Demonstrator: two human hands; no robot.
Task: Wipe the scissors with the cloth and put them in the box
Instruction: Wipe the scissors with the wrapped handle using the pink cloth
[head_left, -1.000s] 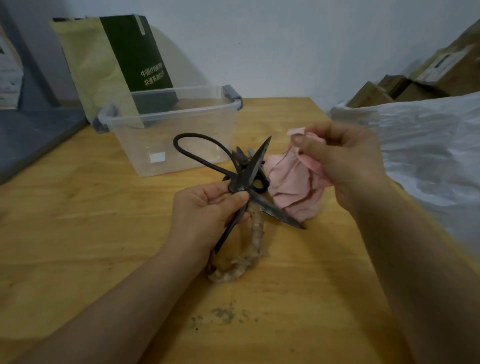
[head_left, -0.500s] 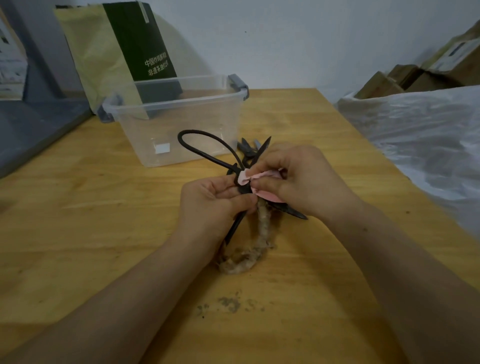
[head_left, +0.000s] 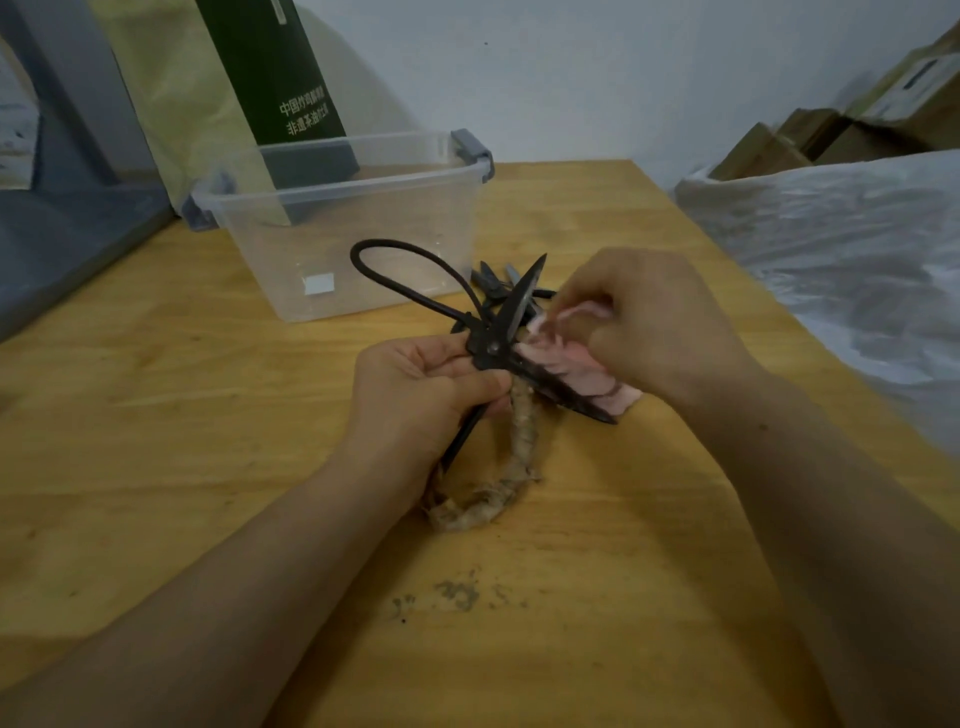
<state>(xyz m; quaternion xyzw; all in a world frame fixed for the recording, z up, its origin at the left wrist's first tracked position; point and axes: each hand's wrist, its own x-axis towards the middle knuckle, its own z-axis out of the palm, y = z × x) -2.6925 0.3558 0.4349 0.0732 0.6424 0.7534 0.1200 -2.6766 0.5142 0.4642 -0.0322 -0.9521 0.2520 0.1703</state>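
Note:
Black iron scissors (head_left: 498, 332) with large loop handles are spread wide above the wooden table (head_left: 156, 415). One handle is wrapped in frayed beige twine (head_left: 519, 431). My left hand (head_left: 426, 400) grips the scissors near the pivot. A pink cloth (head_left: 571, 364) is bunched in my right hand (head_left: 654, 332) and pressed against the lower blade, close to the pivot. The clear plastic box (head_left: 353, 218) with grey latches stands behind the scissors, open on top.
More dark scissors (head_left: 493, 280) lie on the table next to the box. A green and yellow bag (head_left: 234, 88) leans behind the box. White plastic sheeting (head_left: 841, 249) and cardboard boxes (head_left: 831, 130) fill the right side. Dirt marks (head_left: 457, 595) spot the near table.
My right hand brought the pink cloth from the right onto the scissors at the pivot, and it now sits slightly farther out along the lower blade. My left hand keeps its grip.

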